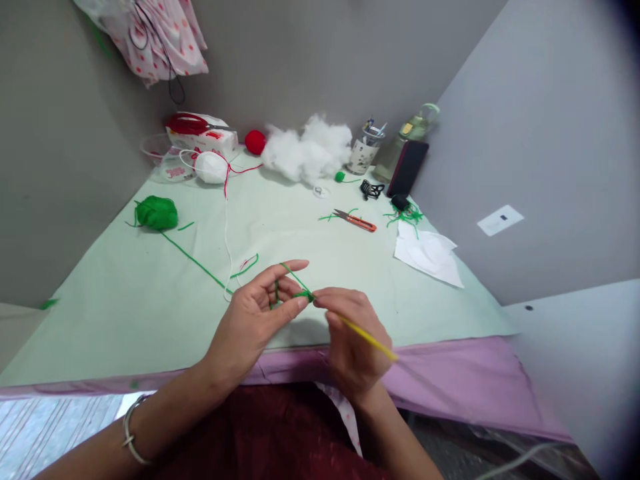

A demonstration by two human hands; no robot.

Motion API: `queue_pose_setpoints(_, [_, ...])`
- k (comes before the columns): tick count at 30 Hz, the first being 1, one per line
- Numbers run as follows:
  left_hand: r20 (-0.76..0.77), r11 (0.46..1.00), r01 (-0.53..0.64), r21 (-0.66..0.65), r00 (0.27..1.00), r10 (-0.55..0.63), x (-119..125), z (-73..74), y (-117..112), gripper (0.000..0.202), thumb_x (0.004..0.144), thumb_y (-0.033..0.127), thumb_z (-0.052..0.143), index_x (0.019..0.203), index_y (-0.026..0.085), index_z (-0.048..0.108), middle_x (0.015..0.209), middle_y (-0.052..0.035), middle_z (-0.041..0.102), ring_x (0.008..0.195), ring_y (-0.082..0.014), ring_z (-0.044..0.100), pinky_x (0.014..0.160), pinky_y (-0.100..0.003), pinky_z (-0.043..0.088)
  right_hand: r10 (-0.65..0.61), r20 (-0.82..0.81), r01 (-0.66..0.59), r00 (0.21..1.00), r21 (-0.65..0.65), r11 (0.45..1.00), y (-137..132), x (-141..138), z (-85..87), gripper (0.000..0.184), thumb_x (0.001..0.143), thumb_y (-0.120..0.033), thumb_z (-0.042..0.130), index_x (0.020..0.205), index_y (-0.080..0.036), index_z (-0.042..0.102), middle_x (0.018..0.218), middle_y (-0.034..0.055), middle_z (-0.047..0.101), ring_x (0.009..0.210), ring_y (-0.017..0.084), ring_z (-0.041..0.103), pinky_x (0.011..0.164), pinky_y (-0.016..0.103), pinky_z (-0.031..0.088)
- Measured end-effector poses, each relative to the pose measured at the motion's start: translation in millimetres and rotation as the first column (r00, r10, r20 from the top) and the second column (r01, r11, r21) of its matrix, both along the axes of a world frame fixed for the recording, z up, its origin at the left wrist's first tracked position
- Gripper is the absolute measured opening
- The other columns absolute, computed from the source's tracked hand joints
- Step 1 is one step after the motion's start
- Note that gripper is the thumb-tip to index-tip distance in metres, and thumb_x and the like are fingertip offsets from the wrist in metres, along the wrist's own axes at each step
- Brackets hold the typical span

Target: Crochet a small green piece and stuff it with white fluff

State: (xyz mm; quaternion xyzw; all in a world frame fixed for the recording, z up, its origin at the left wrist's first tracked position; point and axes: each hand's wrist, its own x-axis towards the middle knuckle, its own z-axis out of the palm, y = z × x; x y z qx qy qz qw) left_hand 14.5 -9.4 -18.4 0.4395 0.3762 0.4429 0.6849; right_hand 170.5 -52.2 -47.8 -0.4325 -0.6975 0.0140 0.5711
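My left hand pinches a small piece of green crochet work between thumb and fingers, with green yarn wound over the raised index finger. In my right hand is a crochet hook with a yellow handle, its tip at the green piece where both hands meet. The handle's far end is blurred. From the left hand a green strand runs back to a ball of green yarn at the left of the table.
Orange thread snips lie mid-table. Behind are white stuffing, a red yarn ball, a white yarn ball and red scissors on a tissue pack. To the right are a pen cup, a phone and white paper.
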Motion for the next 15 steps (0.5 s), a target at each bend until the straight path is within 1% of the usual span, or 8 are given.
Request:
queue_pose_setpoints(2, [0.079, 0.995, 0.034, -0.089, 0.997, -0.027, -0.4, 1.9, 0.9, 0.046, 0.082, 0.026, 0.089, 0.126, 0.026, 0.077, 0.081, 0.0034, 0.066, 0.074, -0.0103, 0.055, 0.070, -0.021, 0.045, -0.060, 0.115, 0.055, 0.992, 0.045, 0.997, -0.4, -1.7, -2.9, 0.035, 0.100, -0.008, 0.060, 0.127, -0.025, 0.072, 0.110, 0.0096, 0.075, 0.102, 0.021, 0.073, 0.080, 0.035, 0.063])
queue_pose_setpoints(3, [0.129, 0.986, 0.065, -0.152, 0.991, -0.045, -1.0, 2.8, 1.7, 0.048, 0.081, 0.026, 0.090, 0.127, 0.024, 0.077, 0.077, 0.0041, 0.064, 0.069, -0.0092, 0.051, 0.068, -0.021, 0.044, -0.069, 0.127, 0.063, 0.989, 0.055, 0.997, -0.4, -2.3, -3.5, 0.036, 0.099, -0.008, 0.061, 0.128, -0.026, 0.073, 0.113, 0.0101, 0.074, 0.104, 0.022, 0.073, 0.081, 0.036, 0.063])
queue_pose_setpoints(4, [0.178, 0.972, 0.099, -0.214, 0.982, -0.061, -1.8, 3.5, 2.6, 0.048, 0.081, 0.027, 0.090, 0.127, 0.022, 0.077, 0.072, 0.0052, 0.060, 0.065, -0.0082, 0.047, 0.068, -0.021, 0.045, -0.061, 0.089, 0.058, 0.994, 0.043, 0.997, -0.1, -2.7, -3.2, 0.036, 0.100, -0.008, 0.061, 0.127, -0.027, 0.074, 0.113, 0.0096, 0.074, 0.104, 0.022, 0.072, 0.081, 0.036, 0.063])
queue_pose_setpoints(6, [0.257, 0.945, 0.154, -0.288, 0.963, -0.078, -3.9, 4.5, 4.4, 0.045, 0.083, 0.026, 0.089, 0.126, 0.018, 0.078, 0.060, 0.0082, 0.050, 0.059, -0.0072, 0.041, 0.077, -0.023, 0.049, -0.016, -0.121, 0.013, 0.992, -0.024, 1.000, 2.1, -3.0, 0.0, 0.031, 0.102, -0.010, 0.057, 0.120, -0.027, 0.076, 0.101, 0.0064, 0.076, 0.094, 0.020, 0.073, 0.078, 0.036, 0.062])
queue_pose_setpoints(8, [0.276, 0.948, 0.147, -0.281, 0.959, -0.067, -5.3, 4.9, 5.2, 0.042, 0.085, 0.025, 0.086, 0.126, 0.019, 0.078, 0.056, 0.0098, 0.044, 0.058, -0.0075, 0.039, 0.086, -0.027, 0.050, 0.030, -0.381, -0.071, 0.924, -0.095, 0.993, 6.0, -3.2, 5.1, 0.026, 0.104, -0.015, 0.054, 0.110, -0.026, 0.077, 0.087, 0.0032, 0.073, 0.079, 0.018, 0.070, 0.070, 0.035, 0.060])
queue_pose_setpoints(10, [0.230, 0.968, 0.106, -0.229, 0.972, -0.053, -4.8, 4.8, 4.5, 0.042, 0.084, 0.025, 0.086, 0.125, 0.022, 0.079, 0.063, 0.0076, 0.050, 0.062, -0.0085, 0.043, 0.081, -0.025, 0.049, 0.069, -0.529, -0.171, 0.846, -0.146, 0.974, 9.9, -3.9, 9.7, 0.024, 0.105, -0.019, 0.054, 0.102, -0.024, 0.077, 0.084, 0.0026, 0.072, 0.071, 0.016, 0.067, 0.065, 0.034, 0.058])
queue_pose_setpoints(12, [0.163, 0.984, 0.071, -0.165, 0.986, -0.044, -2.5, 4.4, 2.9, 0.042, 0.083, 0.026, 0.088, 0.124, 0.025, 0.080, 0.076, 0.0038, 0.061, 0.071, -0.0105, 0.050, 0.074, -0.024, 0.046, 0.093, -0.541, -0.218, 0.836, -0.173, 0.960, 11.7, -5.1, 11.6, 0.022, 0.105, -0.020, 0.056, 0.100, -0.024, 0.077, 0.089, 0.0036, 0.075, 0.072, 0.016, 0.068, 0.064, 0.032, 0.058])
queue_pose_setpoints(15, [0.129, 0.994, 0.030, -0.107, 0.992, -0.016, 1.4, 2.6, 1.4, 0.043, 0.081, 0.025, 0.089, 0.123, 0.028, 0.080, 0.087, 0.0014, 0.066, 0.081, -0.0124, 0.056, 0.073, -0.023, 0.045, 0.063, -0.365, -0.126, 0.929, -0.152, 0.980, 8.7, -6.4, 8.8, 0.024, 0.102, -0.012, 0.059, 0.108, -0.026, 0.078, 0.096, 0.0040, 0.077, 0.084, 0.017, 0.072, 0.072, 0.033, 0.061])
